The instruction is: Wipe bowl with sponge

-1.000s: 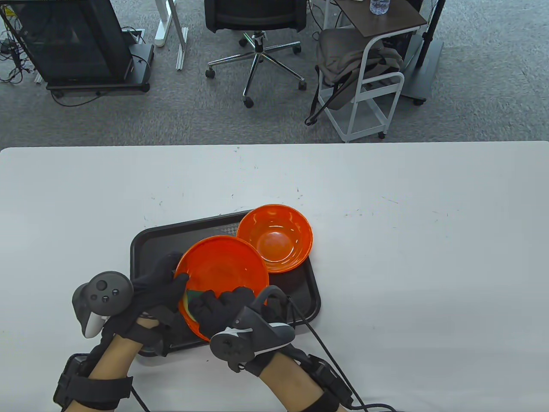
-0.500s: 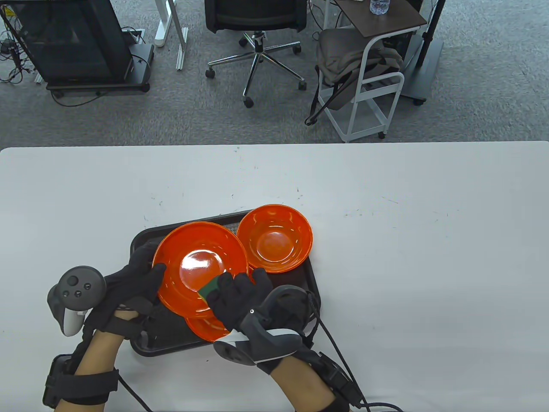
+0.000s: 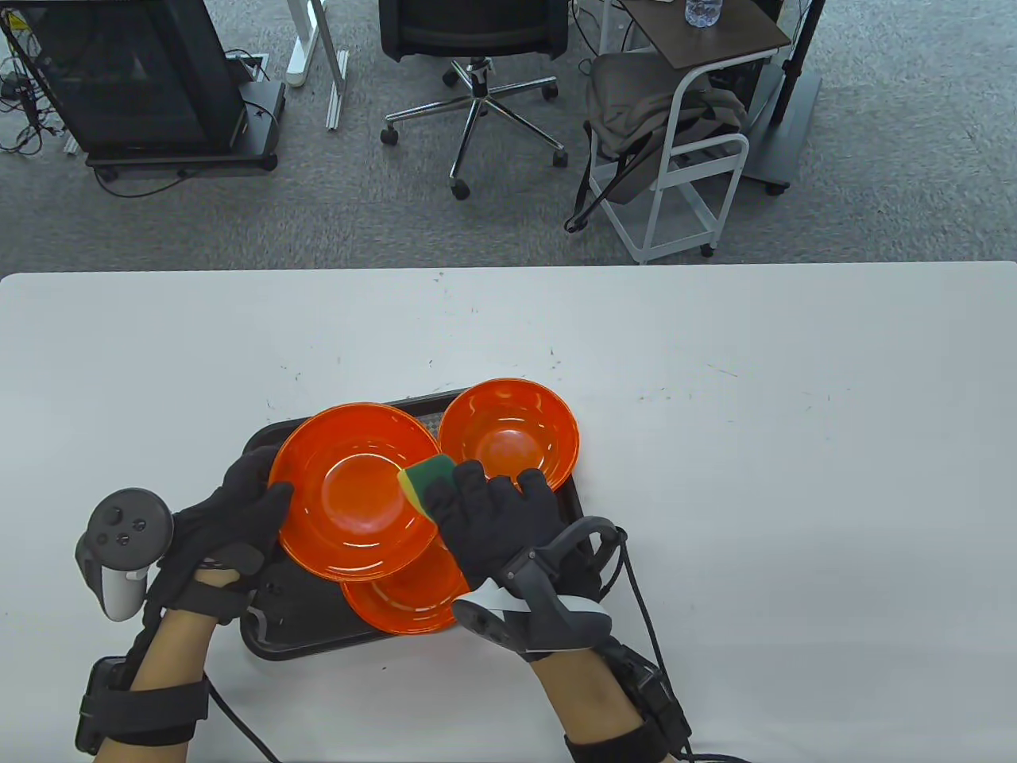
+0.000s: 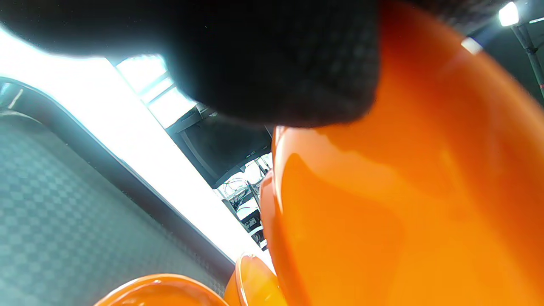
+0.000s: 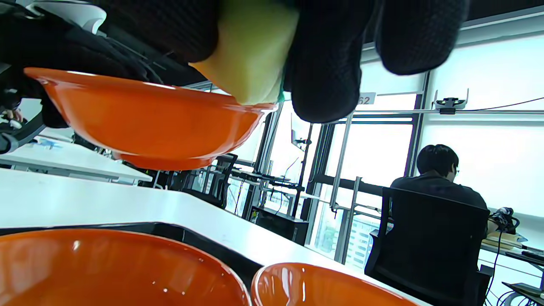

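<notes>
— So how much room was there? The white table [image 3: 755,445] lay bare to the right of the black tray [image 3: 574,509], which sat near the front edge, left of centre.

— And on the tray?

— Two orange bowls rested there, one at the back right [image 3: 508,441], one at the front [image 3: 409,596]. A third bowl [image 3: 353,493] was held above them, off the tray, overlapping both.

— Who held it?

— The left hand [image 3: 230,517] gripped its left rim, fingers curled round the edge. The right hand [image 3: 500,517] pinched the yellow-green sponge [image 3: 425,477] at the bowl's right rim.
</notes>
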Action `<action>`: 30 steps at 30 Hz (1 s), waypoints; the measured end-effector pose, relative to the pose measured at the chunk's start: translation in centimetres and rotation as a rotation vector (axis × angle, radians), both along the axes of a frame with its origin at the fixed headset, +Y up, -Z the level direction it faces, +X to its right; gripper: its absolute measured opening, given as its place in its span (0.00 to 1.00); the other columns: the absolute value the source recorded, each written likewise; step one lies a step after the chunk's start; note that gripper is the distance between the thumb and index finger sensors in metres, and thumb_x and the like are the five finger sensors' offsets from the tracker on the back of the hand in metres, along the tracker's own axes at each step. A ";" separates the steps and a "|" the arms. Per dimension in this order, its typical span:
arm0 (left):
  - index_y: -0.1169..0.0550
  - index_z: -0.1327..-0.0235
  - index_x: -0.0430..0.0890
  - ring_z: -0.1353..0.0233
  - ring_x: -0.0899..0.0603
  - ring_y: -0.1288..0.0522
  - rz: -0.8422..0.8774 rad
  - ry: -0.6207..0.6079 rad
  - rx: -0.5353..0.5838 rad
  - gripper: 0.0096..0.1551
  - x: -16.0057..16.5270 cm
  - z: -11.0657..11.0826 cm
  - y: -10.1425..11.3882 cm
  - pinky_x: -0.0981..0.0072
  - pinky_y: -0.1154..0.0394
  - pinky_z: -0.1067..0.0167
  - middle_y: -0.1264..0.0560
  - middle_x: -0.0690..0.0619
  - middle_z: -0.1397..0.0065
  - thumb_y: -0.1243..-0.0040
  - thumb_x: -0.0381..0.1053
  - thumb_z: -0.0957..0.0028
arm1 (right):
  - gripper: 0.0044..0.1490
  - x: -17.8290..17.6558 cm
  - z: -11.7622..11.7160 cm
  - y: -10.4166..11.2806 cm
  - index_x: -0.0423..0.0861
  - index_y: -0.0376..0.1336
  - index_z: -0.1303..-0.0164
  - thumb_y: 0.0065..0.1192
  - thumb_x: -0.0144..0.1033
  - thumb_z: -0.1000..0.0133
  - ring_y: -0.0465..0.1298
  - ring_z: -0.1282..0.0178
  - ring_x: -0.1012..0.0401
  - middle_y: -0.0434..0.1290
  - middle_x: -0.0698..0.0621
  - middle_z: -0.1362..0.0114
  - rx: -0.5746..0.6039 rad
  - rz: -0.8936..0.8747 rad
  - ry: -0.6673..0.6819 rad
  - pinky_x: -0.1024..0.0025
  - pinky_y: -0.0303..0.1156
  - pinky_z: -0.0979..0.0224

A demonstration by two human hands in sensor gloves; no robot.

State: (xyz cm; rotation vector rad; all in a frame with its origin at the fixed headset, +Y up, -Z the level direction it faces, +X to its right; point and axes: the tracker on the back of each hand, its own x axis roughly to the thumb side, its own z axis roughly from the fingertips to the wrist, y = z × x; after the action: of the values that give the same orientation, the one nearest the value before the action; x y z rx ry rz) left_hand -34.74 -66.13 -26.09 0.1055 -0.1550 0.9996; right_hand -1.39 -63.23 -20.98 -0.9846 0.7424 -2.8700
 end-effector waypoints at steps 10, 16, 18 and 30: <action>0.29 0.34 0.40 0.79 0.53 0.15 0.180 -0.039 -0.047 0.33 -0.6 -0.2 -0.6 0.69 0.16 0.81 0.16 0.50 0.66 0.37 0.57 0.46 | 0.34 3.2 -1.9 -2.1 0.42 0.52 0.24 0.58 0.45 0.34 0.82 0.42 0.51 0.72 0.36 0.28 -0.329 -0.692 0.188 0.43 0.73 0.36; 0.28 0.34 0.41 0.80 0.55 0.15 0.189 0.017 -0.077 0.33 -0.4 0.1 -0.7 0.69 0.16 0.82 0.16 0.51 0.67 0.36 0.59 0.46 | 0.36 3.1 -2.2 -2.3 0.43 0.50 0.23 0.62 0.42 0.35 0.80 0.37 0.49 0.68 0.35 0.24 -0.448 -0.823 0.333 0.41 0.71 0.33; 0.26 0.36 0.42 0.84 0.56 0.17 0.097 0.088 -0.081 0.33 -0.1 0.4 -0.6 0.69 0.16 0.84 0.16 0.53 0.71 0.33 0.59 0.47 | 0.36 2.7 -2.1 -2.7 0.44 0.51 0.23 0.63 0.41 0.35 0.80 0.37 0.49 0.68 0.35 0.24 -0.480 -0.874 0.368 0.40 0.71 0.33; 0.24 0.33 0.44 0.88 0.59 0.19 0.028 -0.095 -0.119 0.33 1.9 0.3 -0.6 0.70 0.17 0.88 0.15 0.56 0.75 0.32 0.59 0.47 | 0.31 2.9 -1.9 -2.5 0.50 0.52 0.23 0.59 0.41 0.34 0.80 0.36 0.50 0.67 0.39 0.22 -0.428 -1.021 0.399 0.41 0.71 0.33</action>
State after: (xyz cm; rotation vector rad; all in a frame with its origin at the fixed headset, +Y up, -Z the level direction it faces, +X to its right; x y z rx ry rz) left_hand -32.87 -66.73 -25.84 -0.0486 -0.1813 1.0396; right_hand 1.55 -65.68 -22.90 -1.6487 0.8464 -3.8701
